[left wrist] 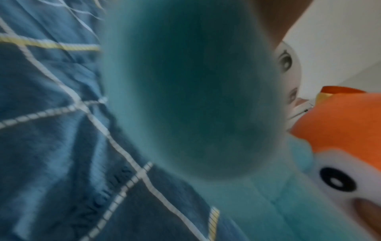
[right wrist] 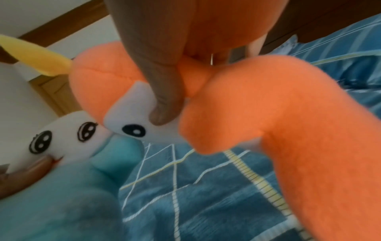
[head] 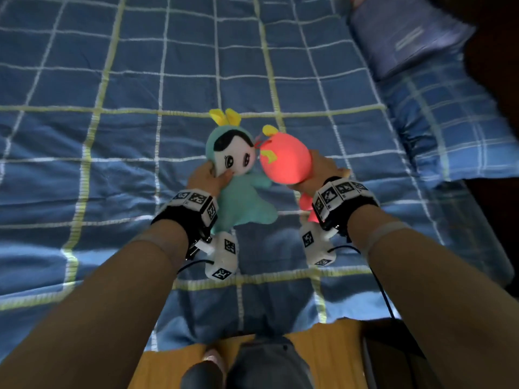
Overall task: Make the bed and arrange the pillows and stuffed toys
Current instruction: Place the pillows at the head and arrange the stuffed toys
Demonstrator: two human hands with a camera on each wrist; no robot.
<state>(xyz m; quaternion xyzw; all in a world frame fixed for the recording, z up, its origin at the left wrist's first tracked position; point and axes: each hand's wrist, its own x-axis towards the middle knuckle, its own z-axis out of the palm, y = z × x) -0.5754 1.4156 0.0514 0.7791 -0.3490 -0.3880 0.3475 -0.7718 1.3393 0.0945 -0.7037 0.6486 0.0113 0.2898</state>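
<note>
Both soft toys are held above the blue checked quilt [head: 140,136] — the left hand [head: 206,178] grips the teal plush doll with yellow ears [head: 238,175] at its neck, the right hand [head: 323,169] the orange plush doll [head: 285,158]. This looks like the toy-arranging step; next they need setting down side by side, probably near the purple-blue pillow [head: 407,32] — nothing blocks the way.

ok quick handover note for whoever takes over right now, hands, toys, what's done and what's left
Left hand grips the teal doll by its head.
Right hand grips the orange doll at the neck.
The dolls' heads touch, held above the blue checked quilt.
Done: quilt lies spread over the bed.
Left: set both dolls down; the pillow at far right may need arranging.
</note>
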